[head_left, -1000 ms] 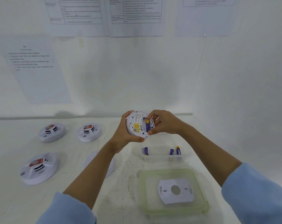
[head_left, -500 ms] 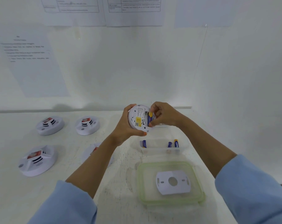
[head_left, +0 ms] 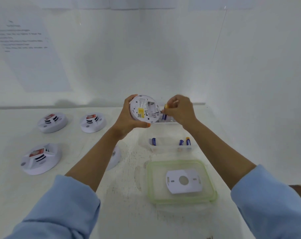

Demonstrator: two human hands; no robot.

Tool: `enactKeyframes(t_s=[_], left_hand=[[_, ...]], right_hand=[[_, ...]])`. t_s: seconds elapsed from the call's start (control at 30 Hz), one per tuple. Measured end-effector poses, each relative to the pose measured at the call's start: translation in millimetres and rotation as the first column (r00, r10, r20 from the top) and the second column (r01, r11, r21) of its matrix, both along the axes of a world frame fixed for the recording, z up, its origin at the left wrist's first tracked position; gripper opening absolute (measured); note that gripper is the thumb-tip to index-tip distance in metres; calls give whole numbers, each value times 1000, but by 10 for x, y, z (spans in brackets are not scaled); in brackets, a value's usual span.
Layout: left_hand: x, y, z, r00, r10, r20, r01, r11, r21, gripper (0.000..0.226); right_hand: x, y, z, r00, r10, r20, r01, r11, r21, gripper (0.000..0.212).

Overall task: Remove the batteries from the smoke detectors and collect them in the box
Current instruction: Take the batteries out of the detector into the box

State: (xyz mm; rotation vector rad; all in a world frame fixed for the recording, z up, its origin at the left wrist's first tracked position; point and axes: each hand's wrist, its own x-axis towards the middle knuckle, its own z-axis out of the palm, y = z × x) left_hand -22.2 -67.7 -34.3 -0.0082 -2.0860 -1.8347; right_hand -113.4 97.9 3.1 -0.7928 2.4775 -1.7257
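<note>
My left hand (head_left: 127, 116) holds a round white smoke detector (head_left: 143, 109) up in the air, its back towards me, with a yellow sticker and an open battery bay showing. My right hand (head_left: 180, 109) is just right of it, fingers pinched on a blue battery with a yellow end (head_left: 165, 112), clear of the detector. Below them stands a clear plastic box (head_left: 170, 148) with three blue batteries (head_left: 188, 141) inside.
Three white smoke detectors lie at the left (head_left: 51, 122) (head_left: 93, 122) (head_left: 40, 159); a fourth (head_left: 114, 156) is partly hidden under my left forearm. A green-rimmed lid (head_left: 181, 181) carrying a white mounting plate (head_left: 183, 181) lies in front of the box. White walls close the back and right.
My right hand has pulled the battery out of the detector's bay and drawn it to the right. The camera has tilted down, so the scene sits lower on the table.
</note>
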Motion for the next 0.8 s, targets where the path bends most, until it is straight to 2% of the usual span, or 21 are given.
enactKeyframes(t_s=[0.07, 0.13, 0.27, 0.37, 0.4, 0.43, 0.5, 0.53, 0.6, 0.67, 0.8], left_hand=[[29, -79, -14, 1000, 28, 4, -28, 1000, 13, 96], [44, -128, -24, 999, 39, 12, -39, 999, 23, 96], [34, -188, -11, 1000, 18, 25, -19, 999, 29, 96], [0, -255, 2, 999, 21, 26, -22, 999, 41, 93], [-12, -278, 13, 999, 23, 25, -25, 998, 64, 91], [-27, -304, 25, 999, 22, 23, -24, 996, 89, 91], [-64, -350, 47, 1000, 22, 15, -24, 993, 113, 94], [-87, -368, 59, 1000, 22, 12, -24, 993, 117, 94], [-137, -388, 84, 1000, 25, 5, -25, 992, 125, 93], [-203, -401, 84, 1000, 23, 1, -23, 991, 130, 93], [-338, -448, 34, 1000, 21, 12, -23, 991, 131, 94]], right_hand=[[43, 5, -111, 991, 60, 116, -96, 935, 341, 26], [101, -25, -250, 969, 126, 212, -226, 798, 558, 12], [121, -135, -344, 955, 177, 237, -291, 711, 640, 27], [85, -156, -262, 922, 259, 287, -386, 569, 726, 31], [36, -140, -205, 907, 285, 309, -419, 552, 721, 30], [-49, -121, -130, 897, 293, 332, -442, 585, 680, 26], [-272, -92, 36, 920, 257, 297, -386, 731, 563, 18], [-392, -95, 94, 955, 224, 193, -295, 775, 560, 18], [-615, -164, 109, 980, 198, -29, -138, 772, 620, 22], [-770, -305, 49, 953, 289, -91, -139, 682, 718, 30], [-1020, -604, -129, 864, 495, 89, -292, 350, 890, 56]])
